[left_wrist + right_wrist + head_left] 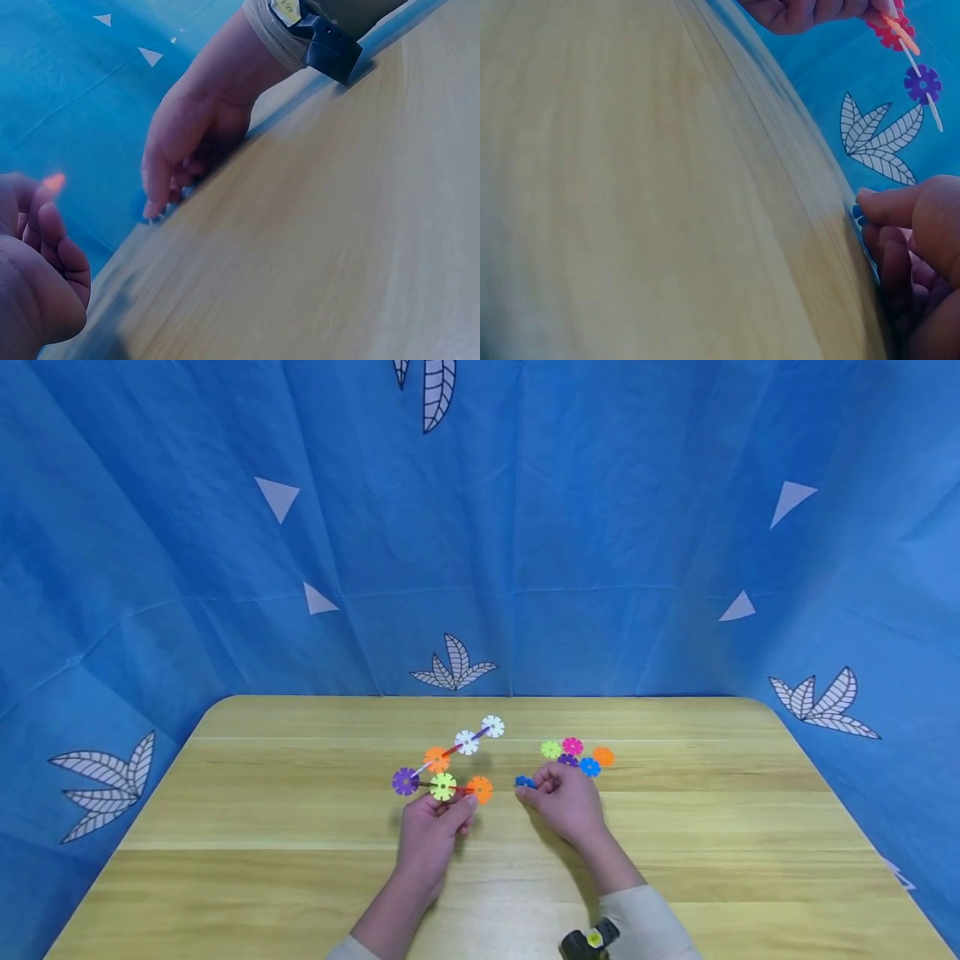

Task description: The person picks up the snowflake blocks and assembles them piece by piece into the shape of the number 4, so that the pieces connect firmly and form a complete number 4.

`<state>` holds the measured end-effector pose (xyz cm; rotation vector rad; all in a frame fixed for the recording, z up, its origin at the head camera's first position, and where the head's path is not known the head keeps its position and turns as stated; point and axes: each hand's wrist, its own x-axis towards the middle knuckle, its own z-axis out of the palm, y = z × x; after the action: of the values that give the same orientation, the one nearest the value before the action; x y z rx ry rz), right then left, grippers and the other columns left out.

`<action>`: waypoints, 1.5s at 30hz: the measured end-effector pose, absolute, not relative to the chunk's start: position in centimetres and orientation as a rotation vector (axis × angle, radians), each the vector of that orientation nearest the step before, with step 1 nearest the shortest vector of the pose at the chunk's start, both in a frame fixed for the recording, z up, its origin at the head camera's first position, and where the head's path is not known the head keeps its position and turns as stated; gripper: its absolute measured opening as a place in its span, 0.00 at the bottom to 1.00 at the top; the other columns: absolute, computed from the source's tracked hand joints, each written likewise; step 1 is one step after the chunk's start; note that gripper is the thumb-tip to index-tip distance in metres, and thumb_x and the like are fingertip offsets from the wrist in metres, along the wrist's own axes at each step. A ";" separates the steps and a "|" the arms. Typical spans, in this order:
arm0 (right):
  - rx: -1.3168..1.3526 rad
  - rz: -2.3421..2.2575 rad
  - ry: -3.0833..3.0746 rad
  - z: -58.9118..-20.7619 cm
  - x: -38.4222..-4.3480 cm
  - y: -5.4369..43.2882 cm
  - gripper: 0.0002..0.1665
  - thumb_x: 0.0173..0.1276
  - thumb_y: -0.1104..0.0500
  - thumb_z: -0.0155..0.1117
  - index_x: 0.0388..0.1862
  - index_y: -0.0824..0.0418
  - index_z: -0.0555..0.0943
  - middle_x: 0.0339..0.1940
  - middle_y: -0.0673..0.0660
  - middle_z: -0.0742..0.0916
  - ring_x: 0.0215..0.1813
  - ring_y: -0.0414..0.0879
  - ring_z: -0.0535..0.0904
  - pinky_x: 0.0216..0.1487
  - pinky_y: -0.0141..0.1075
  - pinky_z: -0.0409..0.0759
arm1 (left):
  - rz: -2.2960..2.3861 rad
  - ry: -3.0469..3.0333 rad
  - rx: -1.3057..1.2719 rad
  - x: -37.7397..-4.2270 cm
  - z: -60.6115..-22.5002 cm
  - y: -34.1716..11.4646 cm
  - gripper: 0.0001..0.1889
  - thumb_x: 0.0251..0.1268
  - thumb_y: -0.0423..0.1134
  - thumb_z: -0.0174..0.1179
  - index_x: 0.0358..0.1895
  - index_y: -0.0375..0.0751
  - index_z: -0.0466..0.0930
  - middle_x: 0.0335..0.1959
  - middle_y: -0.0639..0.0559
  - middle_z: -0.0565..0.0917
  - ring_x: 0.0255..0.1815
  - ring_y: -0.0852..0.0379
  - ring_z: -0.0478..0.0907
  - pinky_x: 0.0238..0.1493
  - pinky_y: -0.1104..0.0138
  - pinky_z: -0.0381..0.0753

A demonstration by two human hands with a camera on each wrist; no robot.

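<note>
In the head view my left hand [431, 831] pinches a chain of joined notched plastic discs near its orange end disc [480, 790]. From there the chain runs through a lime disc [443, 787] to a purple disc [406, 781], then bends back through an orange disc [437, 760] to two white discs [467, 742]. Some linking discs show only edge-on. To the right, my right hand [567, 802] pinches a blue notched disc [524, 782] close to the table, partly hidden by the fingers. The blue disc and the chain are apart.
Beyond my right hand lie several loose discs: lime [551, 749], pink [573, 746], orange [603, 757], blue [590, 767] and a partly covered purple one [567, 760]. The wooden table [262, 827] ends at a blue patterned curtain [480, 527].
</note>
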<state>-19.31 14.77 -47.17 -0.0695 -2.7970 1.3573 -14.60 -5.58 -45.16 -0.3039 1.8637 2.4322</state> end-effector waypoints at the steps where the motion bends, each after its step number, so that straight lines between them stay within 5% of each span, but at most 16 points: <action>1: -0.067 1.361 -2.793 -47.1 -19.2 14.7 0.15 0.56 0.55 0.80 0.24 0.55 0.79 0.19 0.48 0.77 0.26 0.44 0.72 0.29 0.38 0.70 | 2.431 1.865 -0.303 -14.6 -45.1 -5.6 0.09 0.59 0.30 0.70 0.40 0.29 0.83 0.32 0.38 0.83 0.27 0.56 0.77 0.30 0.69 0.82; 16: -0.039 1.511 -2.726 -46.4 -18.2 14.6 0.09 0.59 0.61 0.77 0.29 0.55 0.82 0.26 0.49 0.83 0.32 0.47 0.76 0.32 0.40 0.77 | 2.429 1.865 -0.319 -14.8 -45.1 -5.4 0.04 0.60 0.29 0.69 0.36 0.34 0.84 0.31 0.38 0.83 0.26 0.58 0.77 0.29 0.70 0.82; 30: 0.023 1.694 -2.568 -44.9 -16.7 13.9 0.07 0.61 0.65 0.75 0.31 0.57 0.84 0.29 0.51 0.84 0.25 0.47 0.78 0.22 0.34 0.77 | 2.408 1.880 -0.340 -14.7 -45.0 -5.1 0.09 0.60 0.31 0.70 0.40 0.30 0.83 0.33 0.39 0.84 0.27 0.57 0.77 0.29 0.71 0.82; 45: 0.134 1.769 -2.538 -44.1 -16.2 13.2 0.09 0.59 0.66 0.76 0.29 0.54 0.84 0.27 0.50 0.85 0.24 0.46 0.78 0.22 0.33 0.78 | 2.408 1.883 -0.323 -14.6 -45.0 -5.1 0.10 0.60 0.32 0.70 0.41 0.29 0.84 0.32 0.39 0.84 0.26 0.58 0.77 0.29 0.70 0.81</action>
<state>-16.18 13.18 -44.13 0.1340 -2.5381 1.7689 -14.60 -5.11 -45.05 -0.3232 1.8832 2.4080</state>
